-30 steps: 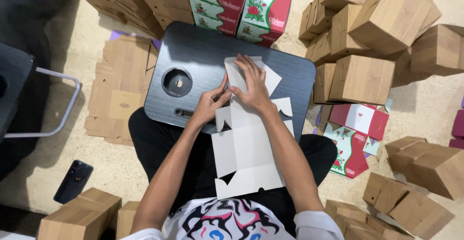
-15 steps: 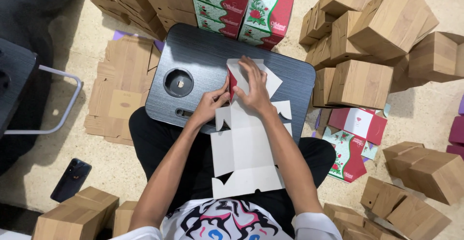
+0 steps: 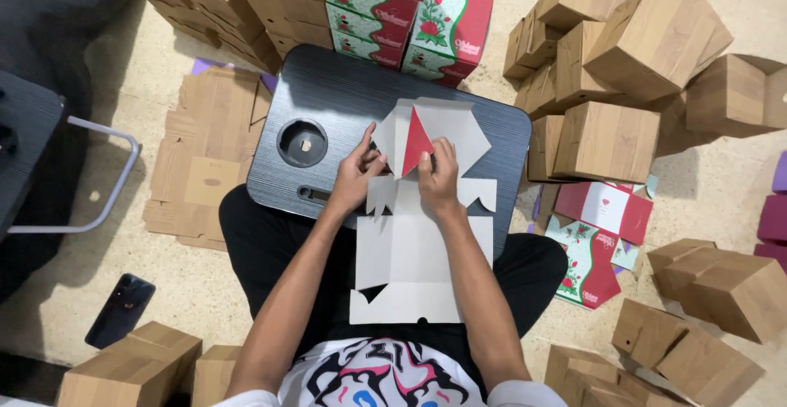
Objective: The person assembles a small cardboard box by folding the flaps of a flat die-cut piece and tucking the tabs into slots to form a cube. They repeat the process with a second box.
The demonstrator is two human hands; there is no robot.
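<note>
Cardboard, a flat unfolded box blank, lies grey side up from my lap onto the dark lap tray. My left hand pins it while my right hand pinches its red-faced flap, raising the fold.

A flat, unfolded grey carton blank with one red flap lies on the lap desk. Red-and-green floral boxes stand beyond; plain brown boxes surround them.

A flat unfolded white box blank lies on the lap desk, one red-faced flap raised.
</note>
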